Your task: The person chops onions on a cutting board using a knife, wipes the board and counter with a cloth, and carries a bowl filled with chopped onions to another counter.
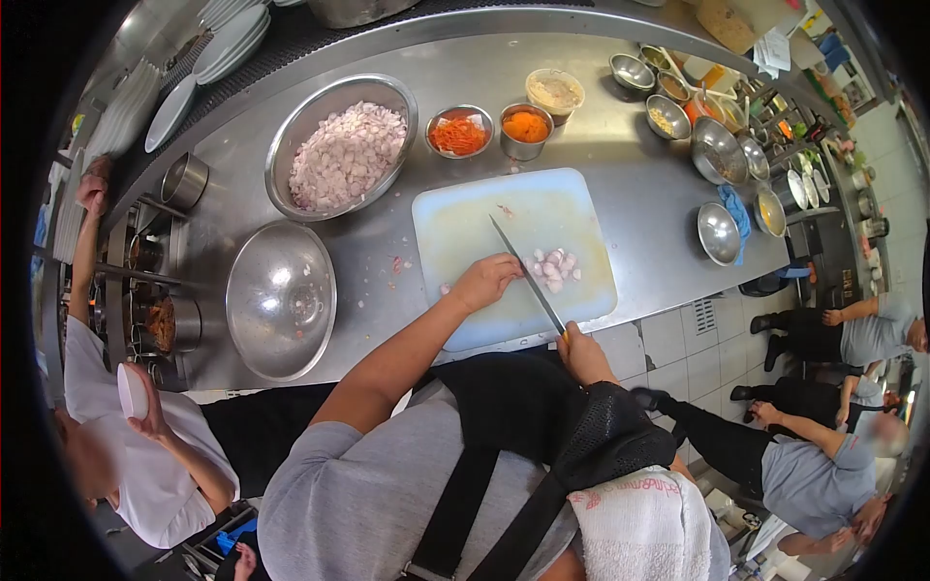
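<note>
Pieces (554,267) on board (453,225) — bowls (524,151) behind

Bright overhead light; glare on steel counter (378,232); strong fisheye bending (black corners); edges soft.

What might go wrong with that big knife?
The fingertips of the left hand are right beside the knife, so a slip might cut them. The white board lies by the near edge of the metal counter, so a bump could tip it or send the chopped pieces onto the floor.
</note>
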Tool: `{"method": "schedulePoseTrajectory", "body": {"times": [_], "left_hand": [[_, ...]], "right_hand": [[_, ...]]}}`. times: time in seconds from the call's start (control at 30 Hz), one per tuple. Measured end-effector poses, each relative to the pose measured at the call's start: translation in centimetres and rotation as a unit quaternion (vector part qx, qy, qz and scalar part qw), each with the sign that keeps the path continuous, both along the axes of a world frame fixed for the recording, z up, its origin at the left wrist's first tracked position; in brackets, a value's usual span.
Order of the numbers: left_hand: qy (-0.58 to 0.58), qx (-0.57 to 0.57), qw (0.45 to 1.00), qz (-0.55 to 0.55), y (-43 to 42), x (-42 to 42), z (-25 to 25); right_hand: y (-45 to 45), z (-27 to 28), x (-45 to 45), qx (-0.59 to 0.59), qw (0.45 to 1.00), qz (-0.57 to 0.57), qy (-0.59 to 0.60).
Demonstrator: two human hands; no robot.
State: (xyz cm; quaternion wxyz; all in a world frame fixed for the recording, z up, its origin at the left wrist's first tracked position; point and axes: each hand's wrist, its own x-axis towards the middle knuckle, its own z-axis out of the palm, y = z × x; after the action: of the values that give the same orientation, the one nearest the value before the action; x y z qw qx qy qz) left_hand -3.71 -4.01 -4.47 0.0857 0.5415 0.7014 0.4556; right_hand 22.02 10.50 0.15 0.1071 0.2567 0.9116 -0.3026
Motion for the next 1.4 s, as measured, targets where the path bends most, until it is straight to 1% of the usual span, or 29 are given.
{"method": "schedulePoseTrajectory", "body": {"times": [0.07,0.1,0.23,0.3,0.33,0.4,0.47,0.53,0.6,0.67,0.73,0.8,0.93,1.0,1.1,1.17,1.27,1.4], "left_hand": [[0.0,0.009,1.0,0.004,-0.1,0.2,-0.2],[0.012,0.009,1.0,-0.002,-0.2,0.0,-0.2],[0.017,-0.008,1.0,-0.015,-0.3,-0.2,0.0],[0.027,-0.006,1.0,-0.011,-0.3,-0.2,-0.2],[0.036,-0.004,0.999,-0.013,-0.4,-0.2,-0.3],[0.024,0.001,1.0,-0.01,-0.6,0.1,-0.3],[0.013,0.012,1.0,-0.005,-0.1,0.2,-0.2],[0.023,-0.008,1.0,-0.001,-0.4,0.1,-0.1],[0.021,-0.006,1.0,0.003,-0.4,0.1,0.0],[0.015,-0.005,1.0,0.007,-0.5,0.4,-0.2],[0.022,-0.007,1.0,0.014,-0.5,0.4,-0.4],[0.026,-0.001,1.0,0.016,-0.5,0.5,-0.3],[0.014,0.012,1.0,0.015,-0.6,0.5,-0.2],[0.014,0.015,1.0,0.018,-0.5,0.6,-0.4],[0.027,0.016,0.999,0.02,-0.8,0.5,-0.7],[0.038,0.023,0.999,0.019,-0.5,0.2,-0.8],[0.014,0.028,0.999,0.027,-0.6,0.9,-1.1],[0.032,0.02,0.999,0.025,-0.9,0.6,-0.7]], "right_hand": [[0.4,-1.4,-0.5,-0.009,1.0,-0.003,0.008],[0.3,-1.1,-1.1,-0.02,1.0,-0.007,0.02],[0.1,2.0,-0.9,0.007,1.0,0.012,0.001],[-0.4,3.0,0.2,0.046,0.998,0.006,-0.044],[-0.3,1.8,0.1,0.043,0.998,0.006,-0.045],[-0.2,-1.3,0.0,0.0,1.0,0.002,0.022],[0.0,1.0,-1.4,0.007,1.0,0.001,0.004],[-0.6,2.6,-1.5,0.009,1.0,0.003,-0.014],[-0.7,3.0,-0.7,0.019,0.999,-0.001,-0.029],[-0.5,0.7,-0.8,0.006,1.0,-0.005,-0.017],[-0.7,1.6,-1.1,-0.005,1.0,-0.007,-0.004],[-0.8,3.3,-1.1,0.0,1.0,-0.004,-0.019],[-1.2,0.3,0.5,0.021,0.999,-0.02,-0.041],[-0.6,-0.7,0.1,0.014,1.0,-0.012,-0.006],[-0.6,3.4,0.0,0.009,0.999,-0.014,-0.035],[-0.4,0.4,0.6,0.012,1.0,-0.009,-0.022],[-0.3,0.5,0.4,0.015,1.0,-0.003,-0.022],[-0.8,2.7,0.4,0.019,1.0,0.002,-0.011]]}}
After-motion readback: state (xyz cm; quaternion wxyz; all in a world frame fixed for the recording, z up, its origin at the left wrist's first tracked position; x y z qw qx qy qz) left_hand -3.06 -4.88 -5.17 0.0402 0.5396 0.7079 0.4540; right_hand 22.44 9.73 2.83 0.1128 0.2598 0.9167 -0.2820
